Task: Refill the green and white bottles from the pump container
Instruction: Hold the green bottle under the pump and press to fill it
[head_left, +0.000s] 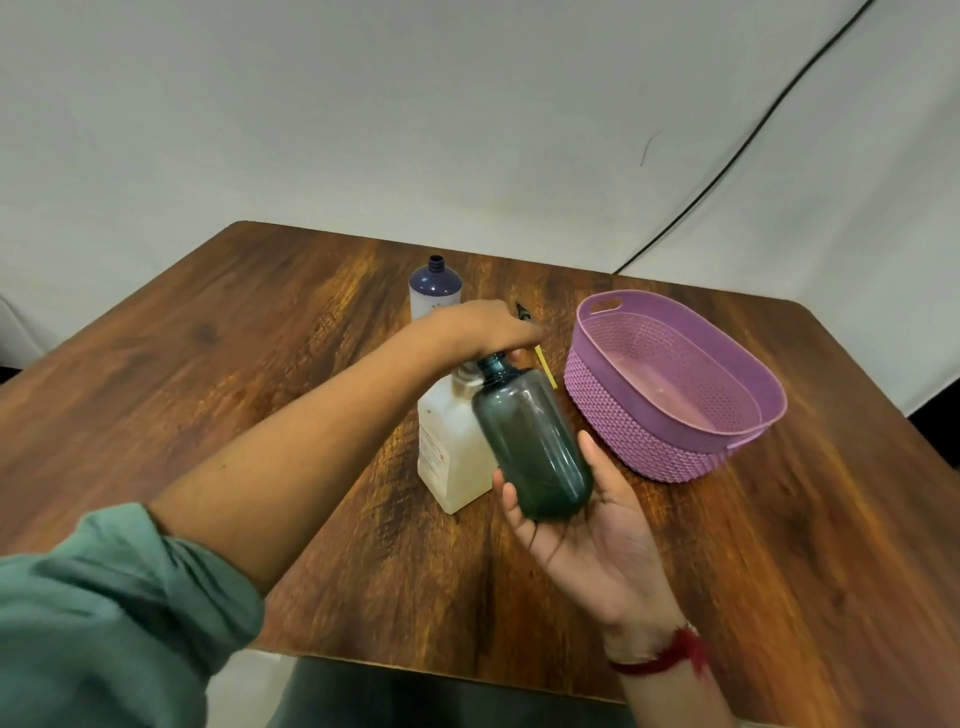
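Note:
My right hand (582, 525) grips the dark green translucent bottle (530, 441) from below, tilting it so its open neck sits under the pump spout. My left hand (483, 327) rests on top of the pump head of the white pump container (452, 457), which stands on the table; the pump head itself is hidden under the hand. A white bottle with a dark blue shoulder and open neck (435, 288) stands upright behind the left hand.
A purple plastic basket (670, 415) sits to the right on the wooden table (208, 364). A thin yellow stick (545, 366) and a small dark object (522, 312) lie between the container and the basket. A black cable runs down the white backdrop.

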